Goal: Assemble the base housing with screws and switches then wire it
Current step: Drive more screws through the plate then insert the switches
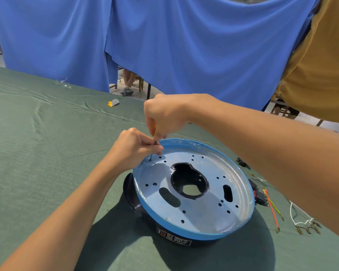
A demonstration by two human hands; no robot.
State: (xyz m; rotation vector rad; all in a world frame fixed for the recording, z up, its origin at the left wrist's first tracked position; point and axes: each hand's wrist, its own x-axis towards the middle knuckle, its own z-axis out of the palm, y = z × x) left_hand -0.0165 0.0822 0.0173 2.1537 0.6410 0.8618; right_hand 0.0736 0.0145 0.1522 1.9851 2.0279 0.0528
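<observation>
The round base housing [207, 202] sits on the green cloth, a silver metal plate with several holes inside a blue rim, over a black shell. My right hand [164, 114] grips the orange-handled screwdriver [154, 133] upright over the plate's far-left edge. Its tip stands on a screw [150, 159] in a hole there. My left hand [135, 147] pinches the screwdriver's shaft just above the screw.
Loose wires lie to the right of the housing: a red one [272, 210], a green-yellow one [276, 209] and white ones with terminals [301, 222]. Black switch parts [259, 194] lie beside the rim. A small yellow and grey object [113, 103] rests far back. Blue curtains hang behind the table.
</observation>
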